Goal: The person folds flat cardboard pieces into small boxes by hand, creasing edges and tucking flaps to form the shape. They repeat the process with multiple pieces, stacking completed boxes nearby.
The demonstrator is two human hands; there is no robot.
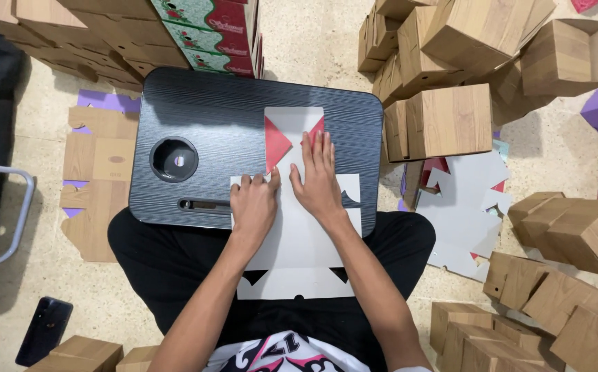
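A flat white die-cut cardboard box blank point(297, 234) with red triangular folded flaps is lying across the near right part of a black wood-grain lap tray with rounded corners point(202, 103), its near end overhanging the tray's front edge onto the person's lap. The left hand point(254, 203) is pressing down on the blank near its left edge, fingers curled together and knuckles up, gripping nothing. The right hand point(318, 176) is lying flat just beside it, fingers stretched out and close together, palm pressing the sheet below the red flap. The two hands are sitting near each other, not quite touching.

The tray's surface is showing fine horizontal ridges; a round cup hole point(174, 159) and a narrow slot point(202, 204) are sitting to the left of the blank, leaving that half of the tray bare. Right of the tray, folded wood-print cardboard cubes point(449, 120) are crowding close to its edge, with more unfolded white blanks point(465, 207) lying on the speckled floor beneath them. Left of the tray, flat brown wood-print sheets point(95, 172) are lying on the floor. Beyond the tray's far edge, a stack of red and green printed cartons point(209, 34) is standing. A dark phone point(44, 329) is resting on the floor well to the near left of the tray.
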